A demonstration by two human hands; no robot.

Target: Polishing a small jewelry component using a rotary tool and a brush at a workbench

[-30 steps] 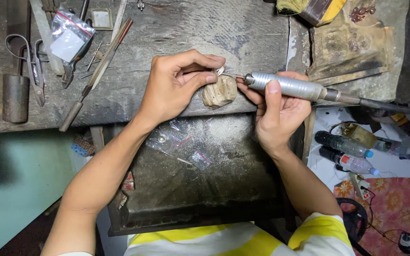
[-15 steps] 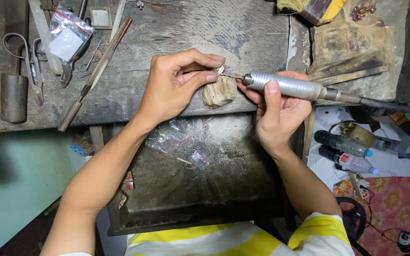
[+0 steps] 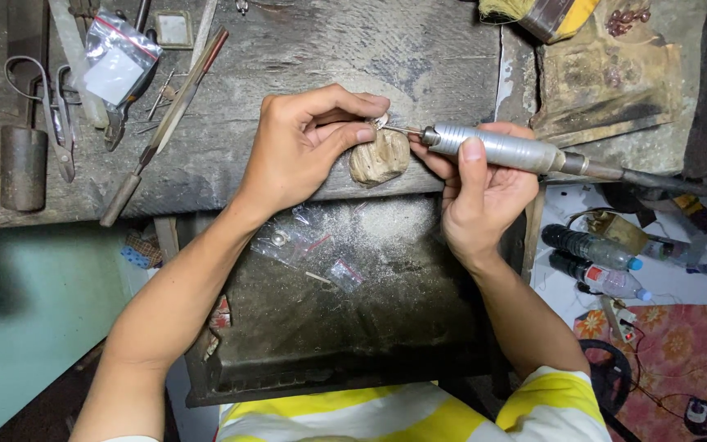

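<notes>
Head cam: ring [image 3: 380,121] betw. left fingers [image 3: 362,133].

Bright, even light falls from above the workbench [image 3: 288,49]; below its front edge shadows deepen; focus stays sharp throughout.

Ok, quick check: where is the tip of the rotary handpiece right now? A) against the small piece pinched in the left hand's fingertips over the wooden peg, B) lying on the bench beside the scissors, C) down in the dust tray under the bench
A: the right hand holds the silver handpiece with its thin bit meeting the small piece pinched by the left hand just above the wooden peg.
</notes>
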